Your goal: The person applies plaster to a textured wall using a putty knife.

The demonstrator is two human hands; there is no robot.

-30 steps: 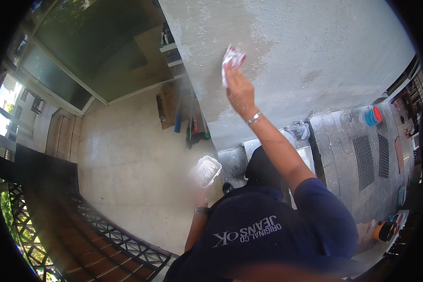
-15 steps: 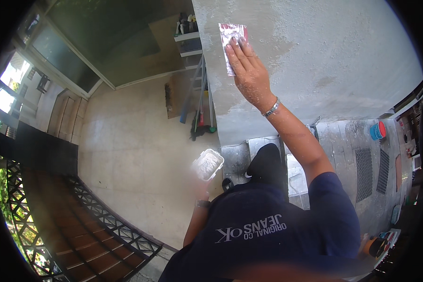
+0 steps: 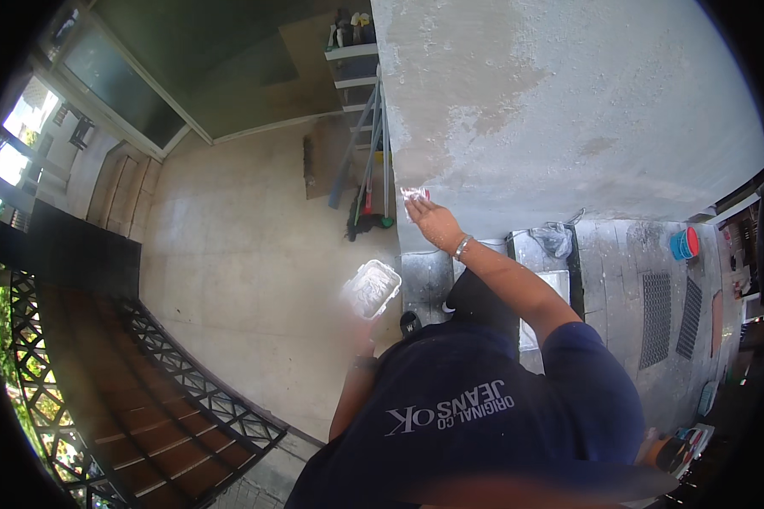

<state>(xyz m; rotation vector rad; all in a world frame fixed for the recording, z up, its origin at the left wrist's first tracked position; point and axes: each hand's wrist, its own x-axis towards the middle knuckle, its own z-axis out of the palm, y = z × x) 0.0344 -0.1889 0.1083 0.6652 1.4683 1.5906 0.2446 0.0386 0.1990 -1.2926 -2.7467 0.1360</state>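
Low on the wall (image 3: 569,110), near its left corner, my right hand (image 3: 437,224) presses a flat red spreader (image 3: 415,194) smeared with white paste. The fingers lie along the spreader and partly cover it. Rough grey patches and pale coating show on the wall above. A white rectangular tub (image 3: 375,288) with white paste inside is held out at my left side. My left hand (image 3: 363,329) supports it from below and behind; its fingers are smeared in the picture.
Long-handled tools (image 3: 370,161) lean beside a white shelf (image 3: 354,53) left of the wall. A platform (image 3: 556,297) stands at the wall's foot, with a clear plastic bag (image 3: 554,238) on it. Further right are a blue-and-red bucket (image 3: 683,243) and dark mats (image 3: 656,318). A black metal railing (image 3: 204,382) runs lower left.
My right hand has moved down the wall with the spreader, from high up to near the lower corner. The tub stays in my left hand, slightly shifted.
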